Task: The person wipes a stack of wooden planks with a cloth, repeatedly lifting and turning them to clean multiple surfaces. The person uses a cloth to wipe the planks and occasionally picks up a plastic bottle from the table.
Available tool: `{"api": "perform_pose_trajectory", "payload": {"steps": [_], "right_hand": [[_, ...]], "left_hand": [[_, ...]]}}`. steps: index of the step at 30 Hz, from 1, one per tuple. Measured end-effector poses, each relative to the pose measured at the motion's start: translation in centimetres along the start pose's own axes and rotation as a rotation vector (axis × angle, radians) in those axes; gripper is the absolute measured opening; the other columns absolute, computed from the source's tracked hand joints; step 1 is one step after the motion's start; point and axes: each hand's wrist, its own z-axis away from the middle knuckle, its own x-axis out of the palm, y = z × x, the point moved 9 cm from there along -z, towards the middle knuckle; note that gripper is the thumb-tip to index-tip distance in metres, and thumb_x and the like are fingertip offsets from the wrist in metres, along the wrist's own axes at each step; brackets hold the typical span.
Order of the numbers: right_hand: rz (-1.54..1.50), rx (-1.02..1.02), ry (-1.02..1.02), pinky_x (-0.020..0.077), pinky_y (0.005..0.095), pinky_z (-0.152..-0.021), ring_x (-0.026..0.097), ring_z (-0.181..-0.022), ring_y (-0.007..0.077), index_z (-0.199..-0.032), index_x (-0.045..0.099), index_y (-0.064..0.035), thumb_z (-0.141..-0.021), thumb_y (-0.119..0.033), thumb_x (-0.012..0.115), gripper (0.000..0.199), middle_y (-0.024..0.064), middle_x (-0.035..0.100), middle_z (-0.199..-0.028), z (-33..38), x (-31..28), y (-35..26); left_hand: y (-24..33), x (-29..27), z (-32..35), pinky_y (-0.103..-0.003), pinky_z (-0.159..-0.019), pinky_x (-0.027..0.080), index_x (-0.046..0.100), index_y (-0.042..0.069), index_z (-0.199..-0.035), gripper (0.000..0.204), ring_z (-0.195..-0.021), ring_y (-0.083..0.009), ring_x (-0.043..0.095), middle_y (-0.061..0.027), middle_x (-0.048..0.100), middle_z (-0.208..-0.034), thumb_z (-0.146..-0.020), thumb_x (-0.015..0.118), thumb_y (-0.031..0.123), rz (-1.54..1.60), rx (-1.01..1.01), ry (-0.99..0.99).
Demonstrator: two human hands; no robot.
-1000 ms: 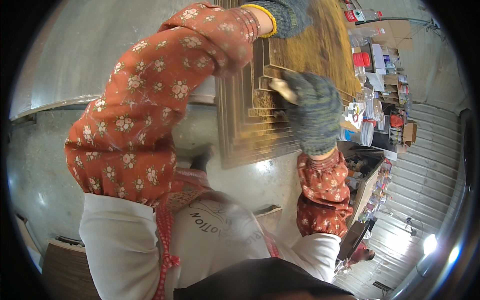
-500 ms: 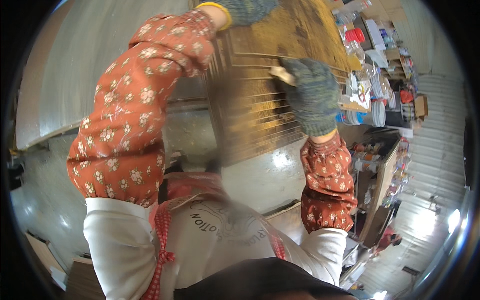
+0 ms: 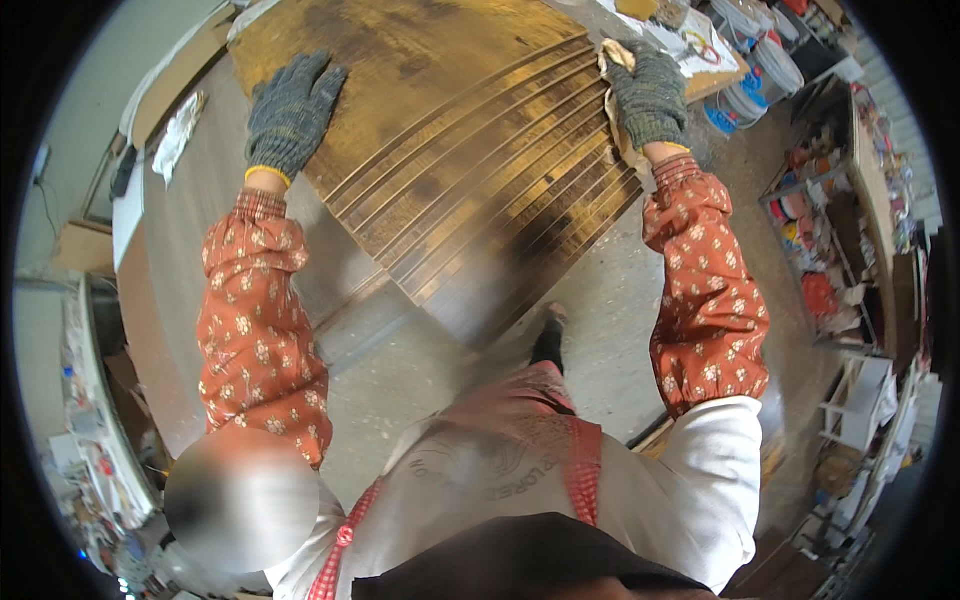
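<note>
A large golden-brown panel [image 3: 400, 60] with dark patches and a row of parallel grooves lies before me, one corner pointing toward my body. My left hand [image 3: 290, 115], in a dark grey-green knit glove with a yellow cuff, rests flat on its left edge, fingers stretched out. At the panel's right edge is my right hand [image 3: 648, 95], gloved alike. It is closed on a crumpled pale rag [image 3: 617, 55], part of which hangs down beside the grooves. The right fingertips are partly hidden by the rag.
Under the panel's left side is a grey-brown work surface [image 3: 185, 260] with a white crumpled cloth [image 3: 180, 137] on it. White buckets [image 3: 775, 70] stand past my right hand. A cluttered shelf [image 3: 815, 230] is farther right. Concrete floor [image 3: 600, 310] shows below.
My view has turned, so the panel now appears more to the left. My left hand now lies spread on its left edge. My right hand has moved to its right edge with the rag.
</note>
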Motion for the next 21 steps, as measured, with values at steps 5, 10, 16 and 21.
{"api": "perform_pose_trajectory", "payload": {"steps": [5,10,16,21], "right_hand": [[-0.287,-0.392,0.152,0.0479,0.0422,-0.093,0.061,-0.104,0.0315,-0.117,0.065,-0.0111,-0.089,-0.013,0.058,0.029,0.0099,0.065,-0.112,8.3,1.3,-8.2],[-0.386,-0.369,-0.114,0.0485,0.0447,-0.093,0.061,-0.104,0.0256,-0.104,0.063,-0.0127,-0.085,-0.018,0.064,0.02,0.005,0.064,-0.105,16.5,3.0,-17.8],[-0.013,-0.294,0.236,0.0487,0.0423,-0.085,0.061,-0.1,0.0261,-0.127,0.058,-0.0088,-0.084,-0.016,0.066,0.044,0.0108,0.063,-0.118,7.9,0.5,-3.0],[0.046,-0.204,0.22,0.0513,0.0412,-0.082,0.062,-0.097,0.0245,-0.118,0.062,-0.0113,-0.089,-0.016,0.058,0.03,0.0088,0.063,-0.111,13.5,1.7,-7.2]], "left_hand": [[-0.5,-1.0,0.1,-0.044,-0.108,0.033,0.056,0.009,-0.131,0.049,-0.127,-0.0344,0.048,-0.0135,0.055,-0.136,-0.099,0.044,0.044,0.15,-0.065,0.012],[-0.1,-1.5,0.0,-0.042,-0.106,0.036,0.057,0.007,-0.129,0.046,-0.125,-0.035,0.049,-0.0149,0.057,-0.133,-0.099,0.045,0.04,0.231,-0.106,0.0],[-0.3,-1.4,0.0,-0.043,-0.104,0.039,0.058,0.005,-0.127,0.048,-0.121,-0.0364,0.052,-0.0171,0.058,-0.131,-0.099,0.045,0.042,0.23,-0.06,-0.003],[-0.3,-1.3,-0.1,-0.042,-0.105,0.038,0.058,0.005,-0.129,0.049,-0.123,-0.0363,0.052,-0.0171,0.058,-0.132,-0.1,0.045,0.042,0.242,-0.083,-0.014]]}}
